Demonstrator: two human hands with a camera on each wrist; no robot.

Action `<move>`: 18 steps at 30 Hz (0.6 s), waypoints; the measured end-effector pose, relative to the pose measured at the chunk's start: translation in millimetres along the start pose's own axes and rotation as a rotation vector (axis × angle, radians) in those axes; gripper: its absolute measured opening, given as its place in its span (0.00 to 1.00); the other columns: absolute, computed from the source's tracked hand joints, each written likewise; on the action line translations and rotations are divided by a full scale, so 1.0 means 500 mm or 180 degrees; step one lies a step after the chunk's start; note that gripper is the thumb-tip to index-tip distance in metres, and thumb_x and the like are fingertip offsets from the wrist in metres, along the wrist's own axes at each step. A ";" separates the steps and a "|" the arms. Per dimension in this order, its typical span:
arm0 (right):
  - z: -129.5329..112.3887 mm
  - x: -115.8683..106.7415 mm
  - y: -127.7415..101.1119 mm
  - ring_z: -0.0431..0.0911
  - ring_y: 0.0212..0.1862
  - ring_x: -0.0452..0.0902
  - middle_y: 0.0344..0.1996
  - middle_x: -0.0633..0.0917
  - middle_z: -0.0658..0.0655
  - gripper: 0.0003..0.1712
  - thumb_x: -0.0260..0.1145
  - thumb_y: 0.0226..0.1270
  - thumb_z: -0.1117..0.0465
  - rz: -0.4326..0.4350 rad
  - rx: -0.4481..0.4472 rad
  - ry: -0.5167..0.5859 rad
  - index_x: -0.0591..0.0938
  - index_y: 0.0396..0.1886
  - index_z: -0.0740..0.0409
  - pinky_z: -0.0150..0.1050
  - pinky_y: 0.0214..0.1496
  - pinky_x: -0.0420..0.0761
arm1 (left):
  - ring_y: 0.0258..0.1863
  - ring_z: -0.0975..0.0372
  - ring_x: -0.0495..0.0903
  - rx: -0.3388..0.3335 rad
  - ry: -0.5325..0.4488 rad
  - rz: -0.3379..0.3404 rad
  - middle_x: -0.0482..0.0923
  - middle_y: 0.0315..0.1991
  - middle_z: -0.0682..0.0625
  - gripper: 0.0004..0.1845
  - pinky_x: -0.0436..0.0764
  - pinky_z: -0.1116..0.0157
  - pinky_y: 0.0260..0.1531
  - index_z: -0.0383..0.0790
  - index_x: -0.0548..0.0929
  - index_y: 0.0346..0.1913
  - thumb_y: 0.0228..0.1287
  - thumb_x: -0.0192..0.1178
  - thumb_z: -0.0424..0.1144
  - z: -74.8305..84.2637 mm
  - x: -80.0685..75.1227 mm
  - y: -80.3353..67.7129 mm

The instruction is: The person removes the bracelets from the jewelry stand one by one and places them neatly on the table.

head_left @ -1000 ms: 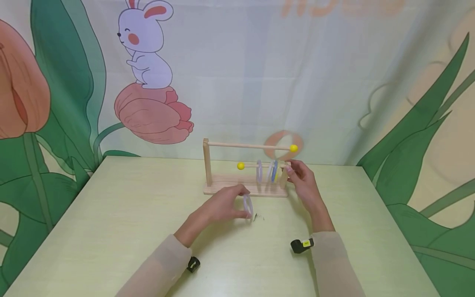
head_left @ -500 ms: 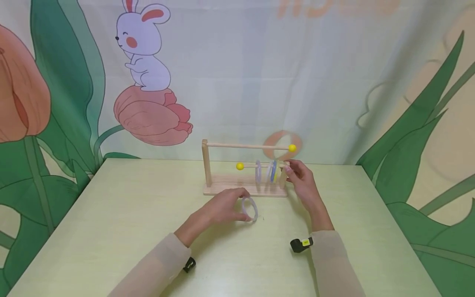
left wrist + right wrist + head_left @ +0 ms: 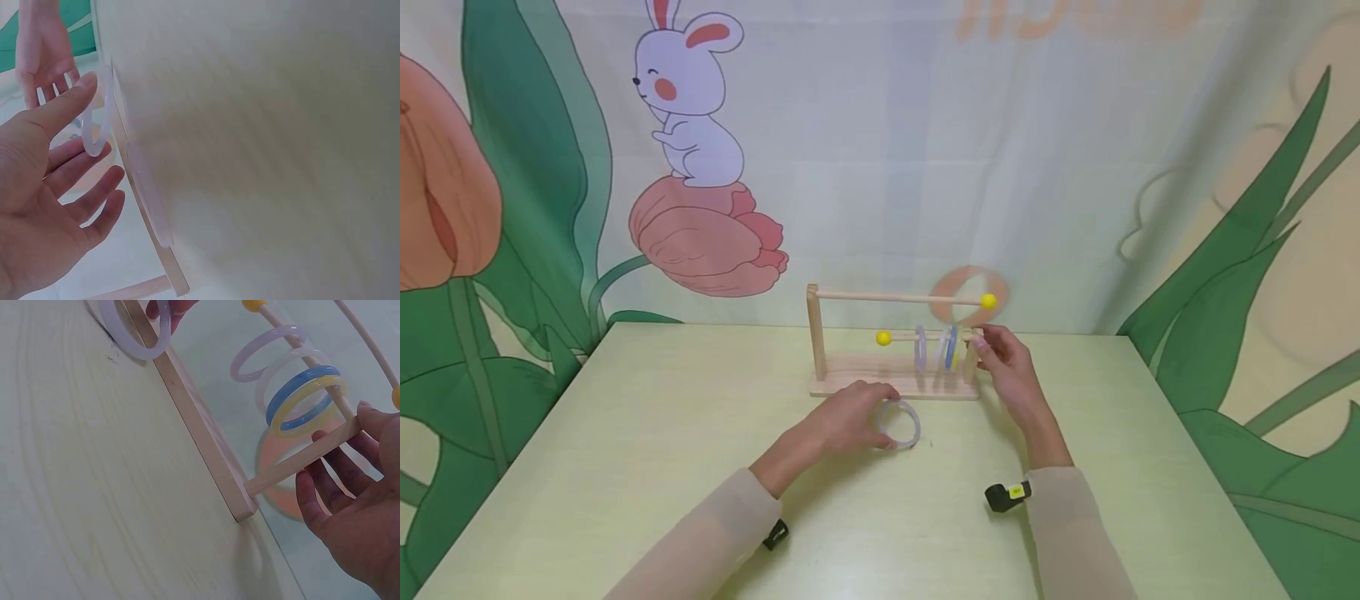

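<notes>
A pale lavender, translucent bangle (image 3: 900,424) is pinched at its left side between the thumb and fingers of my left hand (image 3: 848,419), in front of the wooden bangle stand (image 3: 857,388). Whether its lower edge touches the table cannot be told. My right hand (image 3: 1013,364) grips the stand's short right post (image 3: 306,456) between thumb and fingers. From this post a lower rod runs left to a yellow ball (image 3: 883,338). On that rod hang a lavender bangle (image 3: 242,359), a whitish one, a blue bangle (image 3: 275,403) and a yellow bangle (image 3: 286,431).
The stand's upper rod (image 3: 895,297) starts at the tall left post (image 3: 816,337) and ends in a yellow ball (image 3: 988,301). Behind the pale table (image 3: 685,400) hangs a printed curtain (image 3: 880,150). Small dark marks lie on the tabletop right of the held bangle.
The bangle in my left hand has turned from nearly edge-on to showing its round opening. My right hand has kept its grip on the post.
</notes>
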State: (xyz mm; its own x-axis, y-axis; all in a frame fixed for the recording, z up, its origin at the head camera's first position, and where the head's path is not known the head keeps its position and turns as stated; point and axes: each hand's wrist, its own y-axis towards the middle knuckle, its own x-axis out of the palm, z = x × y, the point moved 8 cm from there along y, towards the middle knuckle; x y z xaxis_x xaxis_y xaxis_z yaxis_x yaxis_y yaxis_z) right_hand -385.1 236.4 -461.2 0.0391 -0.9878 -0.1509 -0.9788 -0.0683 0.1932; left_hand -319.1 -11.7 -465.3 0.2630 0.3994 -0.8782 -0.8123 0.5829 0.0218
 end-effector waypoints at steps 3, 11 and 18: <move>-0.002 -0.001 0.001 0.64 0.67 0.74 0.66 0.78 0.69 0.27 0.59 0.85 0.53 -0.0021 0.0017 0.0045 0.73 0.74 0.63 0.60 0.68 0.78 | 0.60 0.52 0.80 0.0002 0.0095 -0.0010 0.84 0.60 0.46 0.38 0.81 0.55 0.58 0.40 0.81 0.66 0.54 0.84 0.47 0.000 -0.002 0.003; 0.000 -0.002 0.002 0.65 0.67 0.74 0.65 0.80 0.67 0.27 0.60 0.84 0.51 0.0005 -0.0010 0.0020 0.74 0.72 0.62 0.59 0.67 0.78 | 0.61 0.51 0.79 -0.0010 0.0178 -0.0010 0.84 0.60 0.47 0.37 0.80 0.53 0.60 0.41 0.82 0.66 0.54 0.84 0.47 -0.003 -0.002 0.000; 0.003 -0.001 0.002 0.65 0.66 0.75 0.64 0.80 0.69 0.27 0.61 0.84 0.50 0.0004 -0.0029 -0.0015 0.75 0.72 0.62 0.57 0.66 0.79 | 0.58 0.52 0.80 -0.0048 0.0233 -0.0060 0.85 0.59 0.46 0.37 0.81 0.54 0.58 0.40 0.83 0.65 0.52 0.85 0.47 -0.007 0.003 -0.003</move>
State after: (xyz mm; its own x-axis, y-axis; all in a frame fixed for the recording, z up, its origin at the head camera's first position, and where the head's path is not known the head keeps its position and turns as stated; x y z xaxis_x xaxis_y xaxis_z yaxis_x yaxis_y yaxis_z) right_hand -386.6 236.8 -462.2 0.0369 -0.9872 -0.1552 -0.9769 -0.0684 0.2023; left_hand -319.3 -14.6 -468.4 0.2400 0.3354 -0.9110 -0.8154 0.5788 -0.0017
